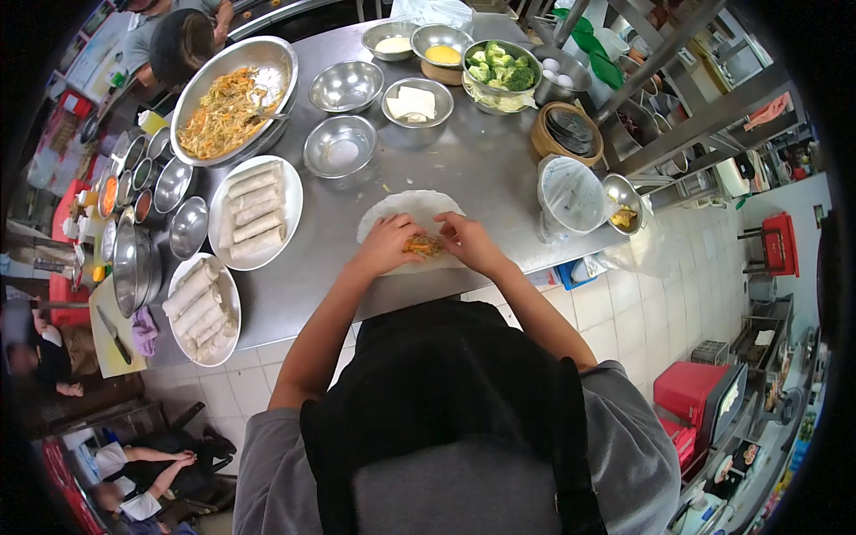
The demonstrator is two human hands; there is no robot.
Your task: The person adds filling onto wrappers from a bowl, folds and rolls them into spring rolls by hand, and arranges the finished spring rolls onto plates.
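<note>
A round, thin, pale spring roll wrapper (428,204) lies flat on the steel table in front of me. A small heap of shredded vegetable filling (423,244) with orange bits sits near its middle. My left hand (389,242) rests over the left end of the heap, fingers bent together and pressed against it. At the right end, my right hand (469,244) has its fingers curled in, tips at the filling; its thumb is partly hidden. To my left, two white oval plates hold rolled spring rolls (258,209), several on each.
A big steel bowl (287,67) of shredded filling stands back left. Steel bowls with tofu (412,104), broccoli (499,68) and eggs (551,68) line the back. A lined tub (571,198) stands at the right edge. A knife (114,334) lies on a cutting board at far left. Other people are nearby.
</note>
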